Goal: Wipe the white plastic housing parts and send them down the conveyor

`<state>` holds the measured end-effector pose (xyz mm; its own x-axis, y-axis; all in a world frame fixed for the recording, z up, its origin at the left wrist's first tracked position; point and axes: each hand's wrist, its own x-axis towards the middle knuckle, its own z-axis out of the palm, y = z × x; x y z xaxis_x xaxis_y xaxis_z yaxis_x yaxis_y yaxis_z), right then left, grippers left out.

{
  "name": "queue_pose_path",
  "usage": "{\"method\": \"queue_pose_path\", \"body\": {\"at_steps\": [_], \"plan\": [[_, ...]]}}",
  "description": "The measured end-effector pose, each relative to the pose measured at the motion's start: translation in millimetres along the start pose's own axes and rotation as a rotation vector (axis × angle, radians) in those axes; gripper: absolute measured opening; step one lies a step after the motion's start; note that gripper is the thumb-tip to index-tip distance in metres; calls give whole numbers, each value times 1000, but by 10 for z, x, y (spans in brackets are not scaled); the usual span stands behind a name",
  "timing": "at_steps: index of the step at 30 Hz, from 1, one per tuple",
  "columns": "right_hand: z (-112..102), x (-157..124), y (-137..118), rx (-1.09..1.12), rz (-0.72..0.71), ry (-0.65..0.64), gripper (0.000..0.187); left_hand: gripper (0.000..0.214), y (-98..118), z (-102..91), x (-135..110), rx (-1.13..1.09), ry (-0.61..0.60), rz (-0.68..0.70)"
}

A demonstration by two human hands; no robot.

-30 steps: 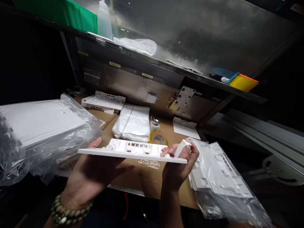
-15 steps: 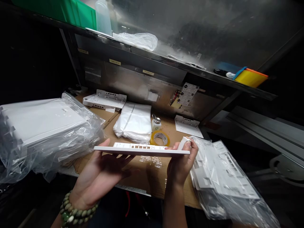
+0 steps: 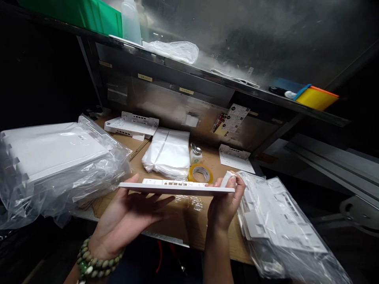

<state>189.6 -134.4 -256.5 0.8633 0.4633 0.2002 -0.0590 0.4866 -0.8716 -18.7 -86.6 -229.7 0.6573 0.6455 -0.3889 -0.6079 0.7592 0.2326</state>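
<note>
A white plastic housing panel point(image 3: 177, 188) is held nearly edge-on above the bench, with a slotted upright wall along its far side. My left hand point(image 3: 127, 221) carries its left end, thumb at the edge and fingers stretched out underneath. At the right end, my right hand point(image 3: 223, 205) grips the panel with bent fingers. Between those fingers sticks up a small white folded piece point(image 3: 227, 178), like a wipe or cloth; its exact kind is unclear. Beyond the panel lie a roll of yellowish tape point(image 3: 192, 170), a pump bottle point(image 3: 196, 156) and a stack of clear plastic bags point(image 3: 167, 152).
Bagged white panels point(image 3: 56, 148) are piled at left; more bagged white parts point(image 3: 284, 217) lie at right. Slotted white housings point(image 3: 133, 125) and another white housing point(image 3: 237, 159) stand at the back. Overhead, a metal shelf point(image 3: 177, 71) holds a green bin point(image 3: 74, 15) and a yellow box point(image 3: 318, 98).
The panel and both hands stay almost in place. My right hand and the white piece have shifted slightly left, and the view has moved a little.
</note>
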Motion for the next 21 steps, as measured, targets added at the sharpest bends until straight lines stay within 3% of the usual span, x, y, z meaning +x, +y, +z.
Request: {"method": "queue_pose_path", "body": {"at_steps": [5, 9, 11, 14, 21], "plan": [[-6, 187, 132, -74, -169, -156, 22, 70, 101, -120, -75, -111, 59, -99], [50, 759, 424, -752, -327, -327, 36, 91, 140, -218, -104, -181, 95, -92], [135, 1074, 558, -1004, -354, -412, 34, 91, 117, -202, -91, -167, 131, -17], [306, 1400, 660, -1180, -387, -503, 23, 81, 74, -141, -62, -137, 204, 83], [590, 1566, 568, -1511, -387, -646, 21, 63, 86, -219, -32, -166, 215, 120]]}}
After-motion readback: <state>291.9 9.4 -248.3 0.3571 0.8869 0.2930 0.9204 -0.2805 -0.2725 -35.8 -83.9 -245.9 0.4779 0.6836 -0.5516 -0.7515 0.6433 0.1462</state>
